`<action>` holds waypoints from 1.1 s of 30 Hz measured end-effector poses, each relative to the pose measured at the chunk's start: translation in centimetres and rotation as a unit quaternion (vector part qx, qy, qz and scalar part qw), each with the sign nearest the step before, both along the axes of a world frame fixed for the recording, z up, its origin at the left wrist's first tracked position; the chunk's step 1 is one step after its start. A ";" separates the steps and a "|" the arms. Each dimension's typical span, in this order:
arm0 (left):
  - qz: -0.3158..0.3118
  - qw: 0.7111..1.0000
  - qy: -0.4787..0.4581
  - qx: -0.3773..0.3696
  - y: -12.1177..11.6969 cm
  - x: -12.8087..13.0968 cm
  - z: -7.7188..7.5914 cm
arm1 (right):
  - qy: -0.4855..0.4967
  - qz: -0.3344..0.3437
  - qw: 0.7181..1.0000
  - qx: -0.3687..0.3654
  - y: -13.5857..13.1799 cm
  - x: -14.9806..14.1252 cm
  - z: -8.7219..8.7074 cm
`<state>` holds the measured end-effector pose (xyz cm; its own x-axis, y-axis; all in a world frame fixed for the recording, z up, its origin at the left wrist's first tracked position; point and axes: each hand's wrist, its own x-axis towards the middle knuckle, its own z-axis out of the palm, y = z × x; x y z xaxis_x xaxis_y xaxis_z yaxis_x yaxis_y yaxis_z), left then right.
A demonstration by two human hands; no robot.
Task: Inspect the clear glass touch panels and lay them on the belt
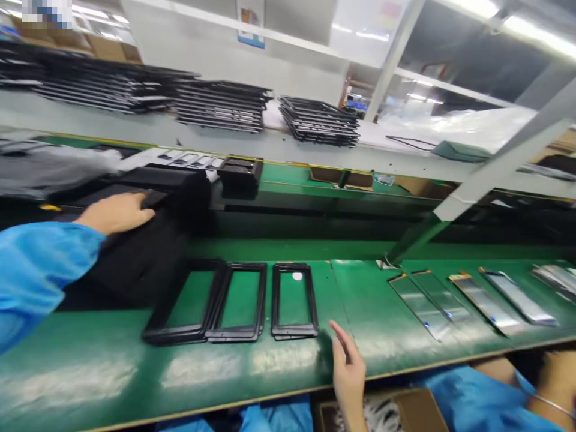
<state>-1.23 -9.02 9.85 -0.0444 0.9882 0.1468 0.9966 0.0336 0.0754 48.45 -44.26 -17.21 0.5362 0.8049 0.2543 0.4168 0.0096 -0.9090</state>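
Observation:
My left hand (pixel 114 213), in a blue sleeve, reaches far left and lies with fingers stretched over a black flat block (pixel 135 258) beside a black fixture (pixel 189 189); it is open. At the table's front edge my right hand (pixel 348 369) stands edge-on, fingers straight and apart, open and holding nothing. It is just right of three black rectangular frames (pixel 240 300) that lie side by side on the green table (pixel 135 360). The rightmost frame (pixel 293 298) has a small white dot (pixel 297 276) inside it.
Several shiny strips (pixel 443 300) lie in a row on the table's right. A dark conveyor (pixel 315 219) runs behind. Stacks of black trays (pixel 220 105) fill the upper shelf. A grey slanted post (pixel 495 162) meets the table. Another person's arm (pixel 553 378) shows lower right, by a cardboard box (pixel 405 408).

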 end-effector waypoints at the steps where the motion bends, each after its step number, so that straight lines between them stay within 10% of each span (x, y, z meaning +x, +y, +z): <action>1: -0.013 1.000 -0.004 0.016 -0.3 0.9 -0.2 | -0.055 -0.019 0.998 -0.016 0.5 1.9 0.2; 8: -0.266 0.960 -0.066 -0.051 -7.6 16.4 -7.3 | -0.214 -0.220 0.934 -0.184 5.5 21.1 3.4; 11: -0.295 0.945 -0.092 -0.109 -9.7 23.5 -11.4 | -0.219 -0.213 0.922 -0.239 5.8 24.6 3.5; 17: -0.235 0.942 -0.156 -0.179 -9.5 30.4 -16.1 | -0.276 -0.108 0.925 -0.239 -1.1 18.0 -0.2; 23: -0.201 0.902 -0.290 -0.247 -8.5 30.5 -16.5 | -0.316 -0.037 0.938 -0.140 -9.7 9.5 -2.5; 33: -0.206 0.714 -0.624 -0.241 -17.5 25.7 -12.0 | -0.153 -0.110 0.982 0.006 -10.3 5.4 7.2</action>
